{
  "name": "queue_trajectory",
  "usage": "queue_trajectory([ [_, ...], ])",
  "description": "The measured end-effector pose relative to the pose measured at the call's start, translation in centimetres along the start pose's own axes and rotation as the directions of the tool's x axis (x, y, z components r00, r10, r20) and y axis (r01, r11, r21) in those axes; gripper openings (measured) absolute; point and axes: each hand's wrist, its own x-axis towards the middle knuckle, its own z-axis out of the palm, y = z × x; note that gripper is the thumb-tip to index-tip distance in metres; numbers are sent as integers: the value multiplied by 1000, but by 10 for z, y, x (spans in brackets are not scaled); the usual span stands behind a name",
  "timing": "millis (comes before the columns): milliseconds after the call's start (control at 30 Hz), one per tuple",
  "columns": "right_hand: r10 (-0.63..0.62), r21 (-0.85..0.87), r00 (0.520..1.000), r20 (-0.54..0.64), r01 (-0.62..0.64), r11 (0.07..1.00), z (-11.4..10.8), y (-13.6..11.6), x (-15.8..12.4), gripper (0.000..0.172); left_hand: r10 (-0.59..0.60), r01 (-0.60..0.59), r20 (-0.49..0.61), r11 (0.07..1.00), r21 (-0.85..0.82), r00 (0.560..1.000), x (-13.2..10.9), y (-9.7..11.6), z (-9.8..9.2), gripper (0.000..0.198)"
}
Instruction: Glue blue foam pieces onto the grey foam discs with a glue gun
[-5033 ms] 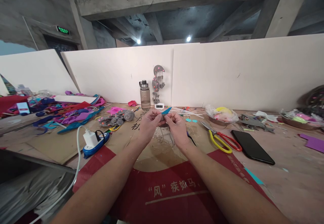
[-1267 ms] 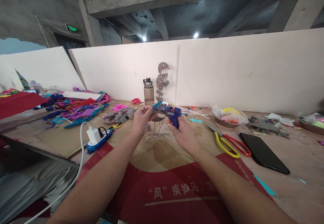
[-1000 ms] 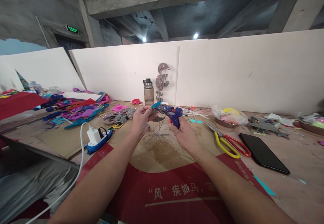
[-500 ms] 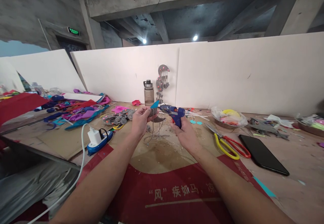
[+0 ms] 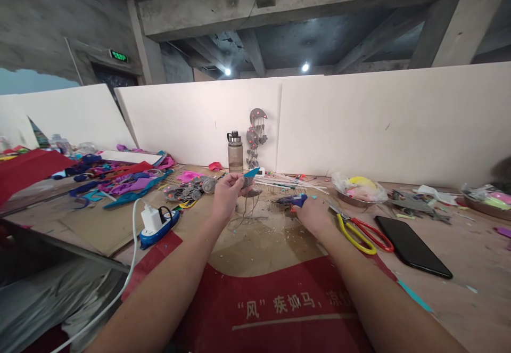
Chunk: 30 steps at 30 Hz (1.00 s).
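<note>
My left hand (image 5: pixel 229 195) pinches a small grey felt piece (image 5: pixel 246 182) with a pointed blue piece (image 5: pixel 252 172) sticking up from it. Thin grey cords (image 5: pixel 248 209) hang beneath toward the table. My right hand (image 5: pixel 313 213) is closed on a blue glue gun (image 5: pixel 297 200), low over the brown board, its nozzle pointing left; whether it touches the surface I cannot tell. Grey felt pieces with pink dots (image 5: pixel 183 190) and a grey yarn ball (image 5: pixel 208 185) lie left of my left hand. Red-and-yellow-handled scissors (image 5: pixel 359 233) lie right of my right hand.
A black phone (image 5: pixel 413 246) lies at the right. Behind stand a bottle (image 5: pixel 235 153) and a grey crescent hanging ornament (image 5: pixel 257 129) by the white panel. A blue power strip (image 5: pixel 159 231) with a white cable is at the left, near colourful felt scraps (image 5: pixel 131 182).
My right hand has lowered the glue gun away from the felt piece, toward the table and slightly right. My left hand keeps its hold, nearly in place. The view has tilted slightly upward.
</note>
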Motion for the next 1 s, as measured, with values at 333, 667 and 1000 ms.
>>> queue_trajectory([
  [333, 76, 637, 927, 367, -309, 706, 40, -114, -18, 39, 299, -316, 112, 823, 472, 948, -7, -1, -1, 6],
  [667, -19, 578, 988, 152, -73, 813, 37, -109, -16, 18, 7, -15, 73, 993, 115, 997, -9, 4, 8, 23],
  [1000, -19, 511, 996, 83, -26, 859, 31, -100, -13, 14, -129, 130, 92, 992, -3, 987, -14, 2, 15, 33],
])
